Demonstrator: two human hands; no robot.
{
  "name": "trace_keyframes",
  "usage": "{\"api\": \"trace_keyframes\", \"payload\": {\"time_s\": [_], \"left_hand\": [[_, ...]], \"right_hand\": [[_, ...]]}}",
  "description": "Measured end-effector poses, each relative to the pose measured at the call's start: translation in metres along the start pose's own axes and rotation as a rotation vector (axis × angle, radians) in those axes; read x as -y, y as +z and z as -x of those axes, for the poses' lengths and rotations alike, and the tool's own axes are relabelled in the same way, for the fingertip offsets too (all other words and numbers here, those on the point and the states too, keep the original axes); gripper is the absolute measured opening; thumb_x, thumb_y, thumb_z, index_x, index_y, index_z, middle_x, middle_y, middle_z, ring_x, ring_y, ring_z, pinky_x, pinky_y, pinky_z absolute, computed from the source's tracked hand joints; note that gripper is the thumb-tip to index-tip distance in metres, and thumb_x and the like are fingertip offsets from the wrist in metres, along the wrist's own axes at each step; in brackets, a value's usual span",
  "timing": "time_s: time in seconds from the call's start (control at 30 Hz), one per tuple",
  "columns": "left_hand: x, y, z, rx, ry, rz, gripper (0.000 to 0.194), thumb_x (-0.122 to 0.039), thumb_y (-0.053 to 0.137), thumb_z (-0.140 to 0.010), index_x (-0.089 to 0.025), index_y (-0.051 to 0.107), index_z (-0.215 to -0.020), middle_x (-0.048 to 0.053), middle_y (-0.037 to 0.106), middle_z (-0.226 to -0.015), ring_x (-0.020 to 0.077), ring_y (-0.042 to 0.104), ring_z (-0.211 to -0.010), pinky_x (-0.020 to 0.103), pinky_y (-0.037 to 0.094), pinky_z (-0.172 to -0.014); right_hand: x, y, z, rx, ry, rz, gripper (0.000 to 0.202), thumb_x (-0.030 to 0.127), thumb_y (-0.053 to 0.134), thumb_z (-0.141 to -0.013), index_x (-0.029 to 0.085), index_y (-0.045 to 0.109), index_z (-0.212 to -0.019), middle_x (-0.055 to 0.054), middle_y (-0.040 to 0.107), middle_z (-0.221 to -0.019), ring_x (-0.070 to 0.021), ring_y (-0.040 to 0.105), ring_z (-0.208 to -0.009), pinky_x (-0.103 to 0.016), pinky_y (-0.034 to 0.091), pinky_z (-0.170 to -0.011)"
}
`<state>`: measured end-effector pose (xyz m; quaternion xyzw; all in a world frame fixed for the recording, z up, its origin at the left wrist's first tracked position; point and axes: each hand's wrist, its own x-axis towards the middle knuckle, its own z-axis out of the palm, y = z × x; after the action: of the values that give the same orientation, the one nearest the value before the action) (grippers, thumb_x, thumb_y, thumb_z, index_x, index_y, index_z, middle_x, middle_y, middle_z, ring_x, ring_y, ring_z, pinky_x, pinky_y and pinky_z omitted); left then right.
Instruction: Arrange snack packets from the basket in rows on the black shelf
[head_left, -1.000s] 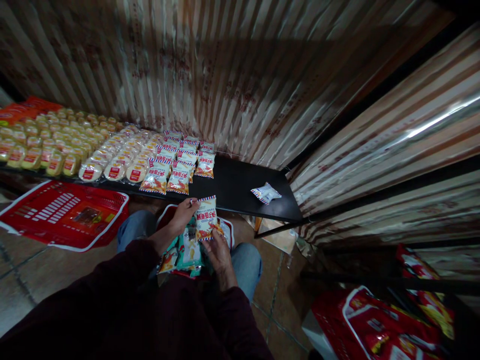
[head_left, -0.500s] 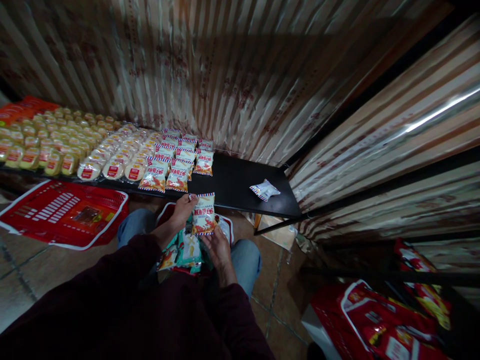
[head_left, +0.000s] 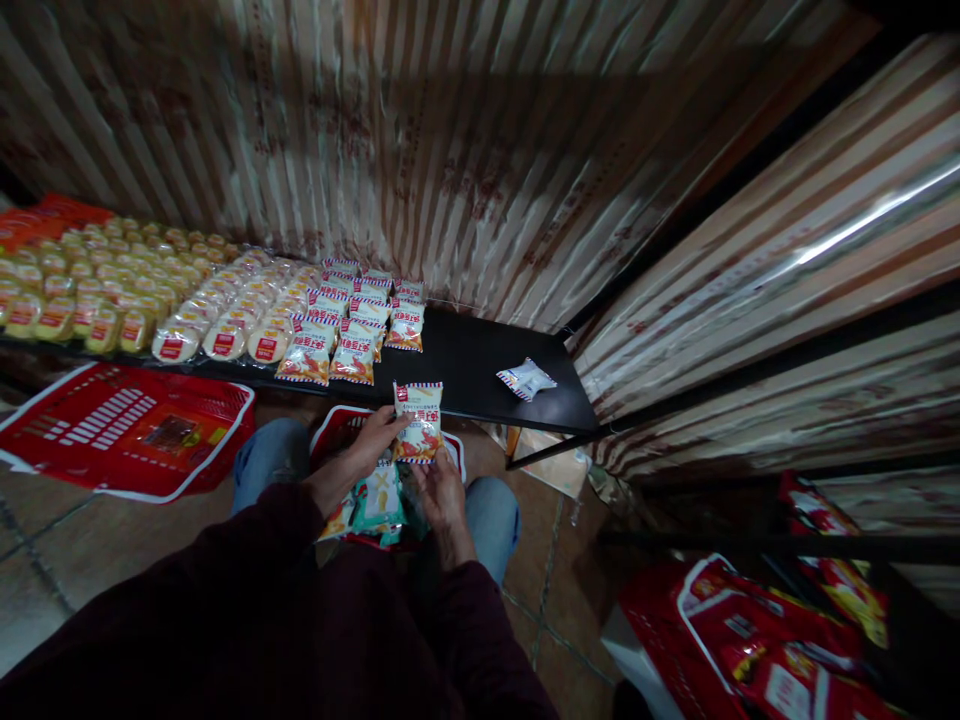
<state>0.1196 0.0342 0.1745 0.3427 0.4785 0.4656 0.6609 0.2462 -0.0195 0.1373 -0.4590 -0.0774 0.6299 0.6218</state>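
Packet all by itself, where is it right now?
In the head view, the lone packet lies on the black shelf near its right end, to the right of the packet rows and of the held packet.

The held packet (head_left: 418, 418) was before the shelf (head_left: 469, 352), on which packet rows (head_left: 354, 355) lay right of other snacks (head_left: 202, 305).
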Motion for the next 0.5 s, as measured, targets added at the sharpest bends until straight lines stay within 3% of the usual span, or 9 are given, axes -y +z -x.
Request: {"api": "trace_keyframes", "payload": {"time_s": [0.3, 0.5], "left_hand": [[0.014, 0.000, -0.009, -0.082, 0.058, 0.007, 0.043, -0.047, 0.074, -0.060, -0.015, 0.066, -0.087, 0.007, 0.070, -0.086, 0.0231, 0.064, -0.085, 0.034, 0.049, -0.077], [0.018, 0.005, -0.006, -0.246, 0.090, -0.120, 0.041, -0.023, 0.069, -0.066, -0.017, 0.061, -0.106, 0.012, 0.064, -0.113, 0.0230, 0.060, -0.102, 0.037, 0.043, -0.093]], "right_hand": [[-0.001, 0.005, 0.002, 0.007, -0.015, 0.013, 0.026, 0.035, 0.072, -0.072, 0.021, 0.065, -0.093, 0.000, 0.073, -0.091, -0.0142, 0.068, -0.081, -0.028, 0.055, -0.076], [0.001, 0.005, 0.002, -0.048, -0.114, 0.011, 0.025, 0.037, 0.072, -0.072, 0.023, 0.065, -0.092, 0.001, 0.072, -0.090, -0.0136, 0.067, -0.080, -0.026, 0.055, -0.072]]}}
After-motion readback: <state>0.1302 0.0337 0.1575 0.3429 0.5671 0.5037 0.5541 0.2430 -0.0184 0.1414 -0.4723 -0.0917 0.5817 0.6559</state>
